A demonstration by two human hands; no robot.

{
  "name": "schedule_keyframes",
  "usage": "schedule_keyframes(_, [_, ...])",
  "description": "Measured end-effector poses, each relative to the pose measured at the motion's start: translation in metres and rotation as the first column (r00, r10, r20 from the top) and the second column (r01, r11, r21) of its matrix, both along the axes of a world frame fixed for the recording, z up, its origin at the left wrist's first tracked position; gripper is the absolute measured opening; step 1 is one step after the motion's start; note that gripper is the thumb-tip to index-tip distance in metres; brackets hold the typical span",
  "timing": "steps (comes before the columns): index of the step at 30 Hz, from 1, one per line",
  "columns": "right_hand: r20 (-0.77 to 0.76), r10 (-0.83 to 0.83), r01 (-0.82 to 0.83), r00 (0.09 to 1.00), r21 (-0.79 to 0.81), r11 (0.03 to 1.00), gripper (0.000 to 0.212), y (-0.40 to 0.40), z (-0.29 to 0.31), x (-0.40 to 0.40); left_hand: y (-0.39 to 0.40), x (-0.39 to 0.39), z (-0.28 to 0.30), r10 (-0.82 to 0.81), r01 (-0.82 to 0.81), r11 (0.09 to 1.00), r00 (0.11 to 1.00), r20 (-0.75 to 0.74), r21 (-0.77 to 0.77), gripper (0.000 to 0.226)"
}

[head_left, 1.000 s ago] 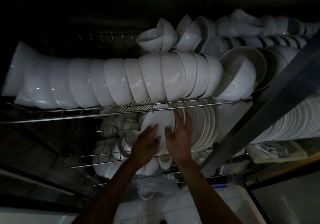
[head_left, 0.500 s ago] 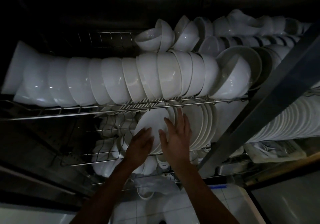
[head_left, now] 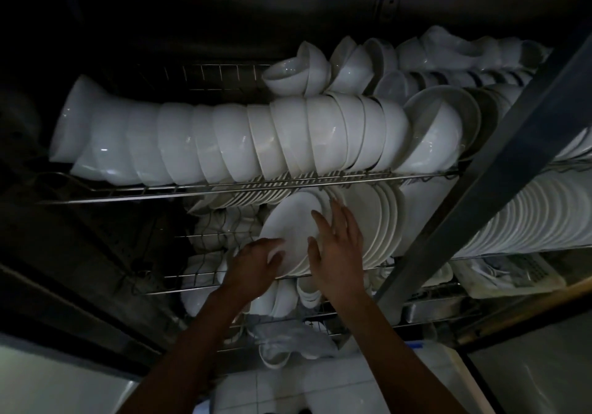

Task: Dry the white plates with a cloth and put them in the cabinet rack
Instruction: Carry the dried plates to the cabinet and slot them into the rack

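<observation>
White plate (head_left: 290, 226) stands on edge in the middle wire rack (head_left: 205, 280) of the cabinet, leaning against the row of plates (head_left: 379, 224) just beside it at its three o'clock. The left hand (head_left: 253, 264) holds the plate at its lower rim, about seven o'clock on the plate's face, fingers curled round the edge. The right hand (head_left: 339, 247) lies flat with straight, spread fingers against the plate's right edge and the neighbouring plates, gripping nothing. Above, at twelve o'clock from the hands, a long line of white bowls (head_left: 256, 138) rests on its side along the upper wire shelf (head_left: 160, 191), with more small bowls (head_left: 307, 69) piled behind it. At three o'clock, past a slanting metal cabinet post (head_left: 499, 163), another long stack of plates (head_left: 525, 221) lies on its side. Below the hands, at six o'clock, a crumpled cloth (head_left: 288, 333) sits on the lowest rack among small cups, above a pale tiled floor (head_left: 282, 391).
</observation>
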State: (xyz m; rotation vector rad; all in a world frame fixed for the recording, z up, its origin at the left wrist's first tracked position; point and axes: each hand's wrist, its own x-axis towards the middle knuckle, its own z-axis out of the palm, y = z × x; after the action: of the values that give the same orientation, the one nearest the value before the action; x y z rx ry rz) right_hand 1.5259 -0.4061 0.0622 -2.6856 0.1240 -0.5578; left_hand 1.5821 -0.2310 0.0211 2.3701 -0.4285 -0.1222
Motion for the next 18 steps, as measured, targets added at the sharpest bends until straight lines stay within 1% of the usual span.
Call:
schedule_keyframes(4, [0.004,0.112,-0.112,0.994,0.013,0.994,0.055,0.015,0.011,-0.010,0.023,-0.016,0.020,-0.048,0.045,0.994,0.998,0.034,0.095,0.040])
schedule_keyframes(6, [0.000,0.164,-0.164,0.986,0.013,0.986,0.054,0.028,0.015,-0.016,0.040,-0.027,0.030,-0.049,0.040,0.990,0.997,0.063,0.138,0.041])
schedule_keyframes(10, [-0.060,0.279,-0.278,0.958,0.022,0.960,0.047,0.063,0.018,-0.030,0.082,-0.058,0.046,-0.029,-0.001,0.981,0.988,0.153,0.194,0.040])
schedule_keyframes(14, [-0.202,0.400,-0.403,0.894,0.023,0.915,0.042,0.109,0.013,-0.047,0.133,-0.099,0.045,0.017,-0.040,0.984,0.991,0.134,0.173,0.044])
schedule_keyframes(16, [-0.228,0.459,-0.457,0.858,0.067,0.887,0.040,0.135,0.008,-0.056,0.159,-0.120,0.040,0.066,-0.086,0.978,0.992,0.112,0.190,0.043])
schedule_keyframes(18, [-0.242,0.504,-0.502,0.829,0.073,0.862,0.039,0.163,0.004,-0.065,0.186,-0.138,0.036,0.114,-0.136,0.967,0.987,0.111,0.215,0.043])
